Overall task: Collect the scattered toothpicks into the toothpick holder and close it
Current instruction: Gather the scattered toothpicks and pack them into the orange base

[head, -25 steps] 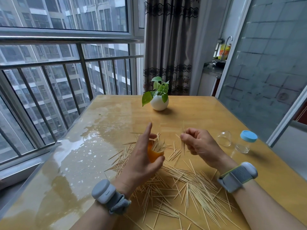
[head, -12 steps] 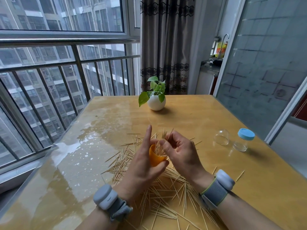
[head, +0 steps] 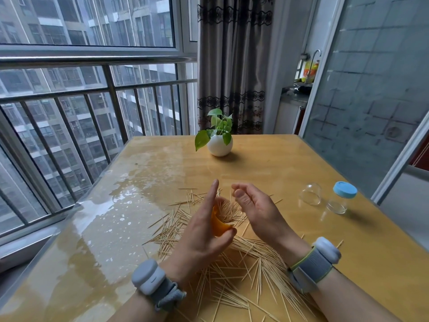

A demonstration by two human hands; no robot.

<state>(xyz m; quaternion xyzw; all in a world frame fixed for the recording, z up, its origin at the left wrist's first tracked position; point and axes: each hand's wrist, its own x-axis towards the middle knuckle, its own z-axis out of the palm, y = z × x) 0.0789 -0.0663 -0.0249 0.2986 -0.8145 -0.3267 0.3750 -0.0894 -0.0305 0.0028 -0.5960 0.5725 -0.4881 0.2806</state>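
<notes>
My left hand (head: 202,238) grips an orange toothpick holder (head: 219,225), tilted to the right, index finger stretched up. A bunch of toothpicks (head: 228,211) sticks out of its mouth. My right hand (head: 260,213) hovers just right of the holder with fingers loosely curled and nothing in them. Many loose toothpicks (head: 246,270) lie scattered on the yellow table (head: 290,170) under and before both hands. A clear dome lid (head: 311,194) lies at the right.
A small clear jar with a blue cap (head: 342,197) stands beside the dome lid. A white pot with a green plant (head: 219,141) sits at the table's far middle. The table's left side is wet and glossy, next to window bars.
My right hand brought a pinch of toothpicks to the holder, dropped them in and drew back a little, fingers apart. The left hand kept hold of the holder.
</notes>
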